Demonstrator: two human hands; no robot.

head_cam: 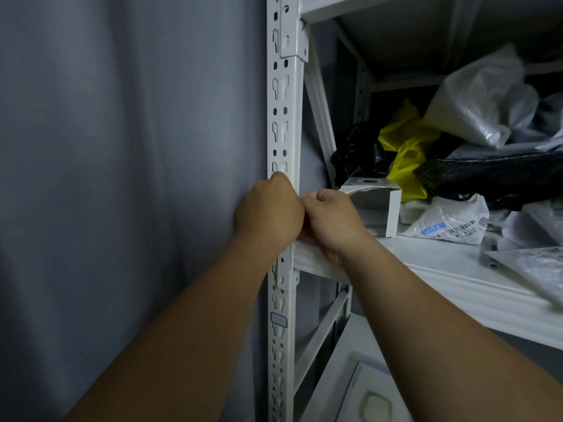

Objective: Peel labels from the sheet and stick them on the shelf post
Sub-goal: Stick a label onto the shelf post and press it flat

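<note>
The white perforated shelf post [285, 95] runs top to bottom through the middle of the view. My left hand [269, 211] and my right hand [330, 220] meet knuckle to knuckle in front of it, just above the shelf's front rail [307, 257]. Both have curled fingers and show their backs to the camera. A fingertip of my left hand touches the post. A thin pale strip of label paper [307, 194] shows at the top of my right hand, pinched where the hands meet. The rest of the sheet is hidden. One blue-edged label [278, 319] sits on the post lower down.
A grey curtain [122, 178] hangs left of the post. On the shelf [441, 269] to the right are an open white box [376, 205], yellow, black and clear plastic bags and a barcoded pouch [447, 223]. A white board [350, 376] lies below.
</note>
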